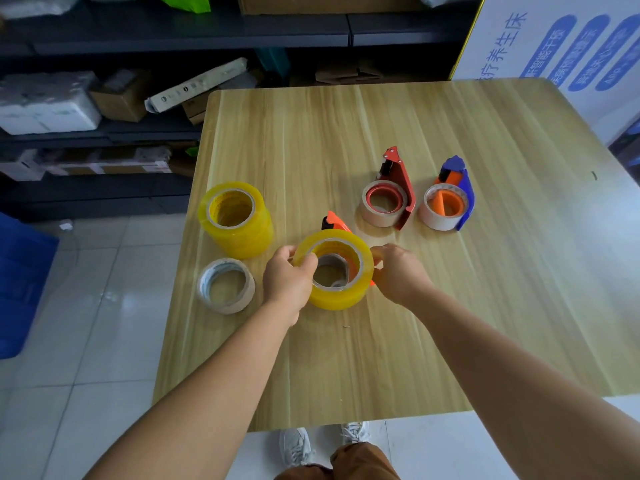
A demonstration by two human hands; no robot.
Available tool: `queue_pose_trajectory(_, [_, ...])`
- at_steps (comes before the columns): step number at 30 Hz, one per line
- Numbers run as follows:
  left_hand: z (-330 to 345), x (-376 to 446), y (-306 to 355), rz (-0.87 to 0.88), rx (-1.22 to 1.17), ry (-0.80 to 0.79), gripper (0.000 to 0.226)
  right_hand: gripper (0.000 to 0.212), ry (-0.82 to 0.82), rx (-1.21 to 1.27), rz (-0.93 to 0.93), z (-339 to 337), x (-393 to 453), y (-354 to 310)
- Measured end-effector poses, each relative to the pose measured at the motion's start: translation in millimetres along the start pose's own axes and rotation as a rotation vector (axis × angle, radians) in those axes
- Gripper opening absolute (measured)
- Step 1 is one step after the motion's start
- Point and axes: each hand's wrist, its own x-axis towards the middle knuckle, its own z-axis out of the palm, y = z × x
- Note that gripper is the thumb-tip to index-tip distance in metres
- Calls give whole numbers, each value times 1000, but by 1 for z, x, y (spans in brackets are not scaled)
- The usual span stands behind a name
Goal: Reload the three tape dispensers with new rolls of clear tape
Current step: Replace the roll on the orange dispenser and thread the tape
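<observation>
Both hands [289,280] [398,273] on yellow roll [341,296], mid-table [450,323].

We reach both bare forearms forward; our left hand [289,278] curls with thumb and fingers pinched closed, and our right hand [398,275] bends in beside it, fingers closed.

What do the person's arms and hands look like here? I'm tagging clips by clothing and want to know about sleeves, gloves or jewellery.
Both arms are bare up to the edge of the picture, so no sleeves show. The left hand and the right hand wear no gloves, and no watch, bracelet or ring is visible on the wrists or fingers. No markings show on either arm.
</observation>
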Motion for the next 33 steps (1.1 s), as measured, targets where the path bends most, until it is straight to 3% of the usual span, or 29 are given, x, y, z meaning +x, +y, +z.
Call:
queue_pose_trajectory(12, [1, 12, 4, -8, 41, -41, 38, 24, -1, -45, 9, 1, 8, 0])
queue_pose_trajectory(17, [2, 22, 3, -6, 91, -40, 37, 50, 9, 106, 58, 1, 8, -12])
queue_pose_trajectory(24, [6, 17, 0, 74, 263, 22, 38, 44, -55, 354, -102, -2, -2, -12])
queue_pose_trajectory(33, [10, 9, -7, 156, 341, 57, 33, 55, -176, 134, -103, -5, 11, -26])
